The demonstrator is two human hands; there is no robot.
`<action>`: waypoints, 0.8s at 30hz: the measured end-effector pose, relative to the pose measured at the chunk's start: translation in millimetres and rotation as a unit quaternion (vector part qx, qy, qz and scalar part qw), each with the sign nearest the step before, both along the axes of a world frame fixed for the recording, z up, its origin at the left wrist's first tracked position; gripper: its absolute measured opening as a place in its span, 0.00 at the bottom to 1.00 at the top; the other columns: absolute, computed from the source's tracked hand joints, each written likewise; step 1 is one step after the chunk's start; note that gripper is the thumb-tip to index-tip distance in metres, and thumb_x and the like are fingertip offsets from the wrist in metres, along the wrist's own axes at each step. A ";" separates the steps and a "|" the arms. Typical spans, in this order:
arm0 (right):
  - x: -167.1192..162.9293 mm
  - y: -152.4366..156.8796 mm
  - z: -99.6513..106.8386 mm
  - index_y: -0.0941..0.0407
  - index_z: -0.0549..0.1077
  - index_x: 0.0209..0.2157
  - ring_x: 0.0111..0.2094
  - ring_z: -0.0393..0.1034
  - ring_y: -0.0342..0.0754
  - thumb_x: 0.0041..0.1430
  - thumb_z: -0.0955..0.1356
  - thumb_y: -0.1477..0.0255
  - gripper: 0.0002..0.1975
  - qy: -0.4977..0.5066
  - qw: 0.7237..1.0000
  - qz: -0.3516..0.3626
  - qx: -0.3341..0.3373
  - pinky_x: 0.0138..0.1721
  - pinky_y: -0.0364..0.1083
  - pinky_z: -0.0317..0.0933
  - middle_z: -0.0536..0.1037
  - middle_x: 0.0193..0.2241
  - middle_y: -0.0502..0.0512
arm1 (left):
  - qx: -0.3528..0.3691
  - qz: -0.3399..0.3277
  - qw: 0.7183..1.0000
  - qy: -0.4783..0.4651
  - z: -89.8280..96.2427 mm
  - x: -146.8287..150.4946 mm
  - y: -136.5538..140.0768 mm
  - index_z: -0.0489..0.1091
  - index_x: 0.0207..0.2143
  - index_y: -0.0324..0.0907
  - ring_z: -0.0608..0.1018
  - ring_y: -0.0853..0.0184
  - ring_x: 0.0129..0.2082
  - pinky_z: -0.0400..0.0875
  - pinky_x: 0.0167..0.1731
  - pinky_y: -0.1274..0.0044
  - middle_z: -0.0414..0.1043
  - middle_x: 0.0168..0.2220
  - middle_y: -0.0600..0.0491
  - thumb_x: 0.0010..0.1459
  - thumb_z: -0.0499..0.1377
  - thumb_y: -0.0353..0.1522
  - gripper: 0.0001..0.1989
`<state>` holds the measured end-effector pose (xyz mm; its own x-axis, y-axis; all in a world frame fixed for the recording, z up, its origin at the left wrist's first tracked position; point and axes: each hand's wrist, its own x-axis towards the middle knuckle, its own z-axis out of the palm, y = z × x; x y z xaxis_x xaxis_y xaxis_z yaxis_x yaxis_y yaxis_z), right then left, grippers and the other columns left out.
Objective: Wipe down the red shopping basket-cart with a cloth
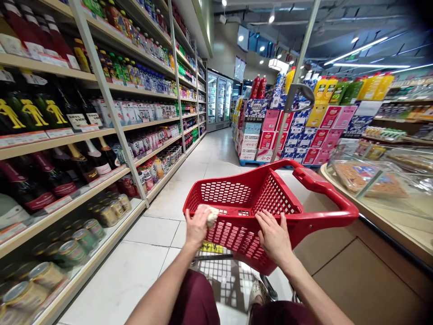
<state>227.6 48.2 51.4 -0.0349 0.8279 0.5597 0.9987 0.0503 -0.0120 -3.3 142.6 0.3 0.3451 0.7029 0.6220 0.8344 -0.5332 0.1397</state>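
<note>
A red plastic shopping cart (237, 234) stands in front of me, its near side facing my legs and its handle to the right. My left hand (196, 225) is closed on a pale, crumpled cloth (212, 216), which it presses against the near rim toward the cart's left corner. My right hand (273, 234) grips that same rim farther right, with the fingers over the edge and the thumb apart. Through the lattice sides, no goods show in the basket. Part of the cloth is hidden under my left fingers.
Shelves (118, 122) of bottles and cans line the left. Stacked drink cartons (267, 140) stand beyond the cart, near a grey metal post (287, 104). A glass-fronted counter (379, 180) is close on the right. Pale floor tiles (145, 259) run along the aisle toward upright fridges (218, 97).
</note>
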 end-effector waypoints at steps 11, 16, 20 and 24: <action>10.8 1.8 -1.1 0.58 0.70 0.43 0.49 0.62 0.51 0.52 0.59 0.78 0.17 0.006 1.000 -0.025 0.010 0.57 0.59 0.33 0.73 0.45 0.56 | 0.014 -0.025 0.999 0.029 -7.0 -3.9 2.3 0.62 0.50 0.46 0.65 0.61 0.53 0.39 0.55 0.53 0.64 0.52 0.48 0.52 0.47 0.23 0.23; 15.5 0.1 0.9 0.58 0.70 0.43 0.49 0.62 0.51 0.52 0.59 0.78 0.17 -0.002 0.999 -0.032 0.017 0.57 0.58 0.33 0.74 0.44 0.55 | -0.016 0.103 0.994 -0.027 -6.7 -19.7 8.9 0.63 0.50 0.45 0.66 0.59 0.53 0.42 0.54 0.52 0.64 0.53 0.47 0.51 0.47 0.23 0.23; 18.6 1.4 2.6 0.58 0.71 0.42 0.48 0.63 0.50 0.52 0.59 0.78 0.16 -0.009 0.999 -0.040 0.018 0.57 0.58 0.33 0.74 0.43 0.55 | 0.007 -0.006 1.000 0.023 -4.3 8.3 5.2 0.63 0.49 0.46 0.65 0.61 0.54 0.42 0.56 0.55 0.65 0.52 0.49 0.51 0.48 0.23 0.23; 30.5 -0.1 3.0 0.57 0.70 0.42 0.49 0.62 0.50 0.52 0.59 0.78 0.16 -0.009 0.998 -0.049 0.031 0.57 0.59 0.31 0.74 0.43 0.54 | -0.004 0.022 0.999 0.025 0.0 -4.8 8.4 0.63 0.49 0.46 0.67 0.61 0.52 0.42 0.55 0.53 0.66 0.51 0.49 0.51 0.47 0.23 0.23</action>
